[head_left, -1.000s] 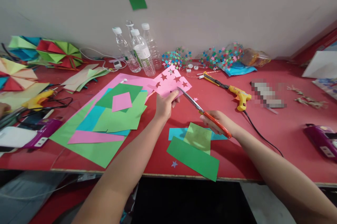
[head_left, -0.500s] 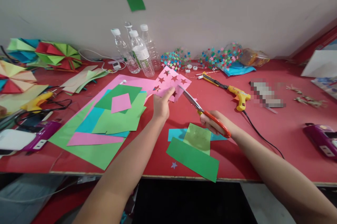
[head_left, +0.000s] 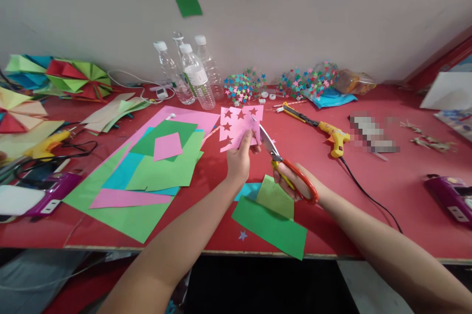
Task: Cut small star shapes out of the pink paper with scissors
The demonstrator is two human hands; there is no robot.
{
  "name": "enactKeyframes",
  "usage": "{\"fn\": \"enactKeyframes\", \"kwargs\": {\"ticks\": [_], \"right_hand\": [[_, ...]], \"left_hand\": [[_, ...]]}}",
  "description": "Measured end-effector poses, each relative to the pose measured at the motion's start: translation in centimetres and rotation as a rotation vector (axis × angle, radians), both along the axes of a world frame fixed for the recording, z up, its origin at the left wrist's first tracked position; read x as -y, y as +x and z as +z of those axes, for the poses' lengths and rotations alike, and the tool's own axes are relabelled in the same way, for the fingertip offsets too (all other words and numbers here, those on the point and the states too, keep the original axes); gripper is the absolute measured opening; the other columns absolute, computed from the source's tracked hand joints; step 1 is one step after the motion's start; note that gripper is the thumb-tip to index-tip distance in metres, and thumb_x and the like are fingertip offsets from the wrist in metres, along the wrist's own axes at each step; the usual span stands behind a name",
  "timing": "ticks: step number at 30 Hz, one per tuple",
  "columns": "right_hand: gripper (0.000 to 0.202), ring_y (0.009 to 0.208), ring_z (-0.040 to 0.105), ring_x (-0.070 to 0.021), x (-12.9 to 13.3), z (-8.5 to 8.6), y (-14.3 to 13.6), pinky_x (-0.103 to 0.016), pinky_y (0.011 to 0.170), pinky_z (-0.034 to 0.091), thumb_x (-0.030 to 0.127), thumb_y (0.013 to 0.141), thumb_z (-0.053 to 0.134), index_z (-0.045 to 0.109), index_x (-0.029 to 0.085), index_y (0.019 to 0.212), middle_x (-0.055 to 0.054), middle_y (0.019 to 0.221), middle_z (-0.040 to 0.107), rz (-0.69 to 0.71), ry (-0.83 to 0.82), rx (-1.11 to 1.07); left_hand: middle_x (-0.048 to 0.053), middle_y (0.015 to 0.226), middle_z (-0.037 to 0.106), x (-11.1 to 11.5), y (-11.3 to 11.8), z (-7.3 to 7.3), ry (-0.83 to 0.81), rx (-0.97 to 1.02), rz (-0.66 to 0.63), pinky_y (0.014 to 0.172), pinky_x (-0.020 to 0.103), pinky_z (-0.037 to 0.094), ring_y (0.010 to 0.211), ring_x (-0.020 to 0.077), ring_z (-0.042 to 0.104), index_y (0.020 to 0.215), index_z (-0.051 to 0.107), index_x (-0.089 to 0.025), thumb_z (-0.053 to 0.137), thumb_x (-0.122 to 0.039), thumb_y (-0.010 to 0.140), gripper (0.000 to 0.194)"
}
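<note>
Grasped in our left hand: one star-punched pink paper, above the red table; in our right hand: scissors. Changed: paper sits squarer to us, scissors part wider at its right edge, apparently suiting a cut.

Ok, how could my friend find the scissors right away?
Above the red tabletop, find the person's right hand, near the star-holed pink paper. It holds the scissors. Unlike the yellow glue gun nearby, they have silver blades and an orange handle loop.
</note>
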State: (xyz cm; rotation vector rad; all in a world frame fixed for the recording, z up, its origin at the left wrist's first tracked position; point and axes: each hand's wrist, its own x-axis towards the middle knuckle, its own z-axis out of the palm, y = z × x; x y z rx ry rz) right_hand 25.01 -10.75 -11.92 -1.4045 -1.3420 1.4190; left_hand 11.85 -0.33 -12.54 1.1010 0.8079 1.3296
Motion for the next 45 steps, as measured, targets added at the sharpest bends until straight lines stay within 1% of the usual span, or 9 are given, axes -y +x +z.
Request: {"fn": "enactKeyframes", "kwargs": {"ticks": [3,6,14,19,23,30,37,43,45], "right_hand": [[0.057,0.029,0.039,-0.0077,0.1,0.2,-0.5,-0.019,0.033,0.033,0.074,0.087,0.035,0.049,0.019,0.078,0.007,0.038,0.045,-0.006,0.002,-0.009],[0.058,0.029,0.038,-0.0072,0.2,0.3,-0.8,-0.019,0.034,0.033,0.075,0.086,0.035,0.048,0.019,0.077,0.008,0.038,0.044,-0.013,-0.001,-0.031],[0.058,0.028,0.037,-0.0081,0.3,0.0,-1.6,-0.02,0.032,0.032,0.077,0.083,0.036,0.047,0.02,0.077,0.007,0.035,0.043,-0.076,-0.03,-0.058],[0.06,0.027,0.037,-0.0077,0.4,0.3,-1.6,-0.018,0.03,0.032,0.08,0.079,0.039,0.045,0.021,0.073,0.008,0.034,0.043,-0.107,-0.072,-0.039],[0.058,0.026,0.037,-0.0076,0.4,0.5,-1.7,-0.018,0.03,0.032,0.079,0.079,0.04,0.044,0.021,0.071,0.008,0.033,0.043,-0.121,-0.087,-0.019],[0.056,0.026,0.037,-0.0075,0.3,0.6,-1.6,-0.018,0.03,0.031,0.076,0.079,0.041,0.044,0.022,0.068,0.007,0.033,0.043,-0.131,-0.091,0.015],[0.055,0.027,0.037,-0.0074,0.2,1.1,-1.5,-0.02,0.032,0.031,0.075,0.079,0.044,0.044,0.021,0.064,0.005,0.033,0.044,-0.154,-0.087,0.086],[0.056,0.027,0.036,-0.0073,-0.1,0.7,-0.6,-0.02,0.033,0.031,0.074,0.08,0.046,0.044,0.021,0.062,0.005,0.032,0.043,-0.151,-0.063,0.105],[0.056,0.027,0.036,-0.0071,-0.2,0.4,-0.1,-0.019,0.032,0.03,0.075,0.079,0.048,0.044,0.021,0.062,0.006,0.033,0.043,-0.134,-0.056,0.1]], "left_hand": [[-0.001,0.056,0.061,0.2,0.0,-0.1,0.003,-0.02,-0.013,0.058,0.025,0.047,0.052,0.0094,0.056,0.068,0.064,-0.019,0.057,-0.047,0.086,0.034],[0.0,0.057,0.062,0.4,0.0,-0.2,-0.007,-0.047,0.006,0.059,0.025,0.048,0.054,0.0098,0.057,0.07,0.065,-0.019,0.057,-0.048,0.087,0.034],[0.0,0.058,0.064,0.5,-0.2,-0.4,-0.025,-0.152,0.04,0.067,0.026,0.05,0.058,0.0116,0.061,0.065,0.064,-0.019,0.056,-0.05,0.086,0.038],[0.001,0.059,0.065,0.5,-0.2,-0.6,0.014,-0.149,0.025,0.068,0.026,0.049,0.06,0.0112,0.061,0.065,0.064,-0.019,0.055,-0.053,0.086,0.042],[0.001,0.058,0.065,0.4,-0.1,-0.8,0.006,-0.128,0.027,0.067,0.026,0.049,0.059,0.0115,0.06,0.065,0.064,-0.019,0.056,-0.054,0.086,0.042],[0.001,0.059,0.065,0.4,-0.2,-0.6,0.003,-0.133,0.027,0.067,0.025,0.05,0.058,0.011,0.061,0.064,0.064,-0.018,0.056,-0.053,0.086,0.042],[0.0,0.058,0.064,-0.1,-0.1,-0.9,-0.025,-0.063,0.043,0.063,0.026,0.05,0.055,0.0113,0.06,0.073,0.066,-0.018,0.06,-0.051,0.083,0.035],[0.001,0.063,0.067,-1.1,-0.4,0.2,-0.045,0.104,-0.061,0.054,0.025,0.048,0.055,0.0121,0.062,0.076,0.065,-0.017,0.067,-0.042,0.076,0.025],[0.0,0.064,0.066,-1.8,-0.6,0.4,-0.068,0.15,-0.055,0.051,0.023,0.046,0.054,0.0111,0.062,0.077,0.064,-0.016,0.07,-0.036,0.072,0.021]]}}
